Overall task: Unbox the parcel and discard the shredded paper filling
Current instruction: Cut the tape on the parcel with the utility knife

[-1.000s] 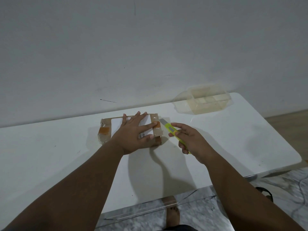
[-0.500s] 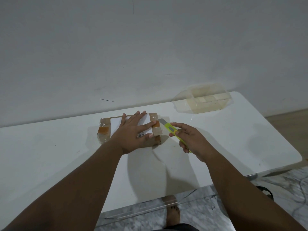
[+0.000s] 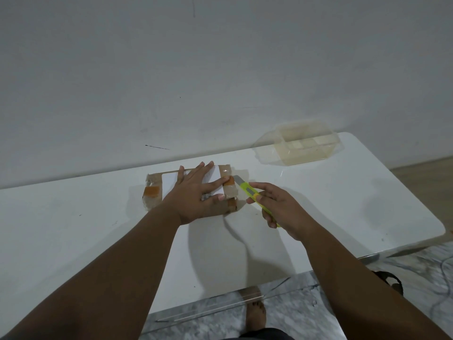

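Observation:
A small brown cardboard parcel [image 3: 153, 192] wrapped in clear tape, with a white label and orange patches, lies on the white table [image 3: 73, 229] near the wall. My left hand [image 3: 196, 195] lies flat on top of it, fingers spread, pressing it down. My right hand [image 3: 279, 207] grips a yellow-green utility knife [image 3: 247, 190]. The knife's blade tip sits at the parcel's right end, by the taped edge. The parcel is closed, so its contents are hidden.
A clear plastic container [image 3: 306, 146] stands at the table's back right, by the wall. The table's front edge and rounded right corner are near my arms. A bare foot [image 3: 256, 312] and marble-patterned floor show below the table.
The knife tip has stayed at the parcel's right end; my right hand shifted only slightly. My left hand keeps pressing the parcel in the same spot.

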